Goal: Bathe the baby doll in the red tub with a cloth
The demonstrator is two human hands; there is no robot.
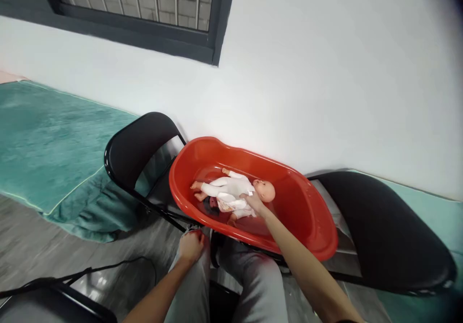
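Observation:
A baby doll in a white suit lies on its back in a red plastic tub, head to the right. My right hand reaches into the tub and rests on the doll's chest and shoulder, just below its bare head. Whether the fingers grip the suit is unclear. My left hand lies closed on my left knee, in front of the tub's near rim, holding nothing that I can see.
The tub rests across two black folding chairs, one at left and one at right, against a white wall. A green mat covers the floor at left. A black cable runs across the grey floor. My grey-trousered legs are below.

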